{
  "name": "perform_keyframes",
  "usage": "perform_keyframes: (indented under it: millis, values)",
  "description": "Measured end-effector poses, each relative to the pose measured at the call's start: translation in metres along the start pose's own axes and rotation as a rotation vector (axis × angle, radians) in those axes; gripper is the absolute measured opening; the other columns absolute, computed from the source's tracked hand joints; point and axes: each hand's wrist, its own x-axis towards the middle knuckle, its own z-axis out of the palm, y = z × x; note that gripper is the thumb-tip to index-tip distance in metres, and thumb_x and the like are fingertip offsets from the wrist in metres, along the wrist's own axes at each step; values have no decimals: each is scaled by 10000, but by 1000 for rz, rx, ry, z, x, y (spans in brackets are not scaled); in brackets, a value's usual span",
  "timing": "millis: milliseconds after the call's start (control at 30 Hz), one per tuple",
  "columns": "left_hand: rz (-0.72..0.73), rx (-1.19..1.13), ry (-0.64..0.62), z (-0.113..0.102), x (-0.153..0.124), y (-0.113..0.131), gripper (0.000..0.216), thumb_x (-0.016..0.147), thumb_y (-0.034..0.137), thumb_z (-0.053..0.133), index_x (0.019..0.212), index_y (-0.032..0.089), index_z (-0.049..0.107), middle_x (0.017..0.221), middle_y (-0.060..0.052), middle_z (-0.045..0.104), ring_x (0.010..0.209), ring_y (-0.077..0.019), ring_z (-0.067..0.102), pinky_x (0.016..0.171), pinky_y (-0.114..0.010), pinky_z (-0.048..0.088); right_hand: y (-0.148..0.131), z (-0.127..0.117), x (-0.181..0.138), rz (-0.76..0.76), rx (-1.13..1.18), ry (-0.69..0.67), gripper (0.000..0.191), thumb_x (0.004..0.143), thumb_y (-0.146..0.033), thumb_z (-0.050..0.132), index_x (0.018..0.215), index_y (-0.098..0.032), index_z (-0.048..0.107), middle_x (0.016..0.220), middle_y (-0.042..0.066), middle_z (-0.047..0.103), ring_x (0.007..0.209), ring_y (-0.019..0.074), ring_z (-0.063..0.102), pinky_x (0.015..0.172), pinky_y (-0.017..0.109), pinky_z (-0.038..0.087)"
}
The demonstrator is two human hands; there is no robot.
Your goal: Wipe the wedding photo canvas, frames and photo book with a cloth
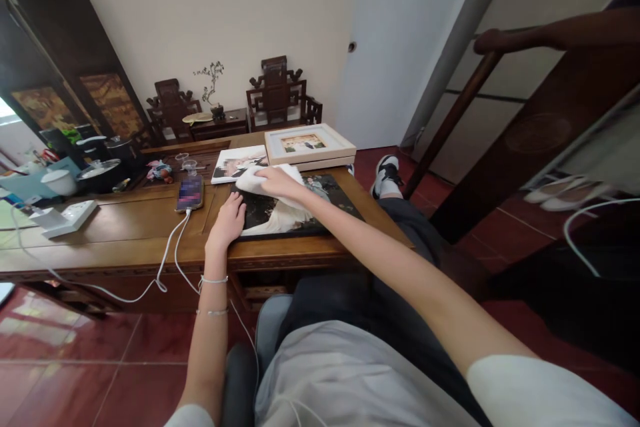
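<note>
A large dark photo print (325, 203) lies flat near the front edge of the wooden table (125, 227). My right hand (277, 181) presses a white cloth (253, 181) onto the print's upper left part, fingers closed over the cloth. My left hand (227, 220) rests flat on the print's left edge, fingers stretched out. Two thin bracelets circle my left wrist.
A framed photo (307, 143) on a box and another print (237, 163) lie behind. A phone (190, 192) with a white cable, a power strip (73, 217), cups and bowls sit at left. Carved chairs stand by the wall. My legs stretch out at right.
</note>
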Motion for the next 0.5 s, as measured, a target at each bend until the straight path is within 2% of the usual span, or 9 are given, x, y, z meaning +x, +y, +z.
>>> perform_keyframes:
  millis: [100, 200, 267, 400, 500]
  values:
    - [19, -17, 11, -1, 0, 0, 426, 953, 243, 416, 1299, 97, 617, 1484, -161, 508, 1434, -271, 412, 1213, -433, 305, -19, 14, 21, -23, 0, -13, 497, 724, -58, 445, 1118, -140, 735, 1228, 110, 708, 1124, 261, 618, 911, 268, 430]
    - [10, -15, 9, -2, 0, 1, 440, 949, 253, 426, 1301, 65, 611, 1487, -185, 496, 1434, -276, 410, 1217, -418, 295, -13, 11, 18, -28, -7, -13, 492, 718, -46, 443, 1099, -132, 742, 1221, 119, 710, 1127, 263, 618, 909, 263, 424]
    - [4, -17, 4, -2, 0, 0, 443, 947, 258, 432, 1306, 65, 606, 1478, -188, 506, 1431, -281, 416, 1214, -432, 299, 5, 1, 6, -15, -17, -10, 484, 707, -38, 437, 1069, -123, 747, 1212, 119, 713, 1118, 266, 619, 901, 260, 424]
    - [20, -11, 13, -1, -1, -1, 443, 949, 274, 427, 1309, 86, 603, 1475, -175, 513, 1427, -281, 424, 1206, -457, 310, 62, -30, -30, 96, -102, 57, 443, 699, -44, 418, 997, -97, 741, 1137, 139, 733, 1025, 282, 640, 845, 278, 441]
    - [24, -11, 21, -1, 0, -2, 437, 947, 286, 431, 1293, 91, 613, 1465, -171, 527, 1423, -282, 430, 1202, -455, 320, 99, -48, -61, 135, -207, 97, 432, 699, -38, 408, 978, -107, 730, 1111, 145, 737, 1030, 277, 639, 866, 283, 438]
